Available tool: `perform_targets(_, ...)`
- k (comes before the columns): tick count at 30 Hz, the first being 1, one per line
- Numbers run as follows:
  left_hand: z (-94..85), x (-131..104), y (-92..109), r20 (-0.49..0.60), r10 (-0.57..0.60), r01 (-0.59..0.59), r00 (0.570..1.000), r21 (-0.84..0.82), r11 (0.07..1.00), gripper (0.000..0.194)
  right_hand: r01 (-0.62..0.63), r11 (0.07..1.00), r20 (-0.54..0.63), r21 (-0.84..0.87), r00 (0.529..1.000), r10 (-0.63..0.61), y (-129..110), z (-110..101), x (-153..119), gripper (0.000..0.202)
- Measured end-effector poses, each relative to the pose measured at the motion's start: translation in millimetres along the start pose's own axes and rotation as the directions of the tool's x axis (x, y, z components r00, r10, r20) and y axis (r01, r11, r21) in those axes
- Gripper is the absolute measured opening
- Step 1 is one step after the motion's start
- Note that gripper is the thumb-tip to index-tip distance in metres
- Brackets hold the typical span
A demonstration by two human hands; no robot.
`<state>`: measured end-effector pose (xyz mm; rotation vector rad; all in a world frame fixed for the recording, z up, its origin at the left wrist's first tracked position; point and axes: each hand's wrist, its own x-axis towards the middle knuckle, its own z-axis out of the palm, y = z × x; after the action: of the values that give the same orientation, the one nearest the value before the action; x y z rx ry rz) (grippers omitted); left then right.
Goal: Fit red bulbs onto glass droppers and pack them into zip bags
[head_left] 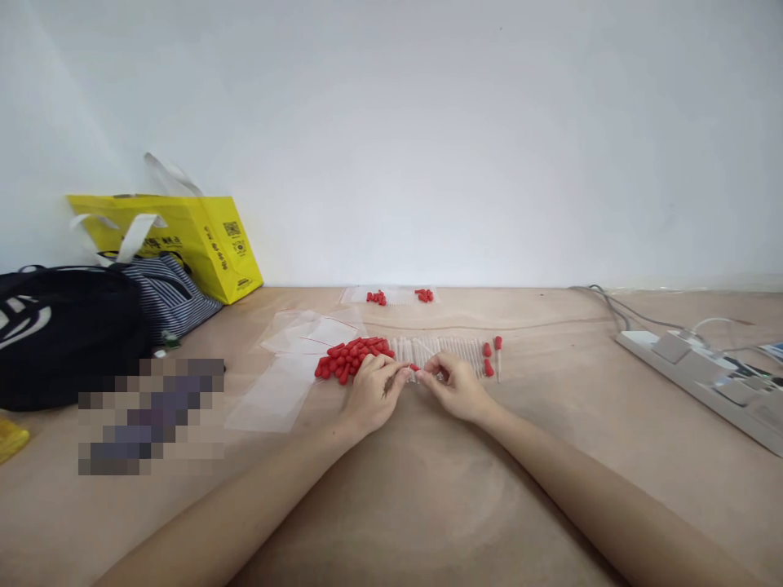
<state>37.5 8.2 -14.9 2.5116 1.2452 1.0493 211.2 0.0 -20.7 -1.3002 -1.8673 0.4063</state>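
Nearest the lens, the left forearm (263, 493) and right forearm (568, 473) are angled inward over the table (397, 522). A yellow bag (236, 273) is printed with front characters part-hidden by a handle, side script, a QR code (231, 229) and small print; brand not readable. A black bag (79, 334) is marked by a curved white logo, cut off by the frame; no name can be made out. On the power strip (691, 379) no label can be read. Flat clear plastic bags (269, 399) are laid beside the red pile (348, 363), edged by thin red lines. Behind the fingers, clear tubes (471, 355) are lined up side by side. The left hand (370, 391) is nearly closed at thumb and fingertips; whether anything is gripped there cannot be told. By the right hand (456, 387), closed to a narrow pinch, a small red piece (414, 368) is apparently held, between both hands, in front of the tubes. Likely best done with light pressure near its end, so its wall is not squashed; fingertips should be lined up squarely, wrists steadied low, and the tube row left unbumped.
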Motion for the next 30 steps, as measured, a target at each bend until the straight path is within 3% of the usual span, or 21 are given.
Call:
perform_targets(3,-0.3,2,2,0.042,0.014,-0.009,0.999,-0.114,0.993,0.029,0.068,0.995,-0.018,0.072,0.998,-0.067,-8,12,-7,0.021)
perform_targets(7,1.1,3,5,0.001,0.045,-0.044,0.999,-0.217,0.975,0.029,0.154,0.984,-0.031,0.088,0.988,-0.152,-6,14,-10,0.019)
perform_targets(11,2.5,0,5,-0.072,-0.04,0.013,0.997,-0.346,0.938,0.025,0.267,0.961,-0.011,0.072,0.964,-0.267,1,9,-15,0.023)
perform_targets(16,5.3,-3,0,0.0,-0.11,0.096,0.994,-0.488,0.868,0.012,0.267,0.964,-0.048,0.025,0.963,-0.265,18,-1,-24,0.034)
perform_targets(22,5.8,-2,-7,-0.035,0.031,-0.04,0.999,-0.273,0.961,0.008,0.289,0.949,-0.036,-0.122,0.955,-0.295,22,-8,-28,0.031)
perform_targets(30,2.4,-3,-8,-0.12,0.164,-0.163,0.979,0.021,0.986,0.013,0.355,0.915,0.001,-0.19,0.932,-0.362,17,-7,-28,0.024)
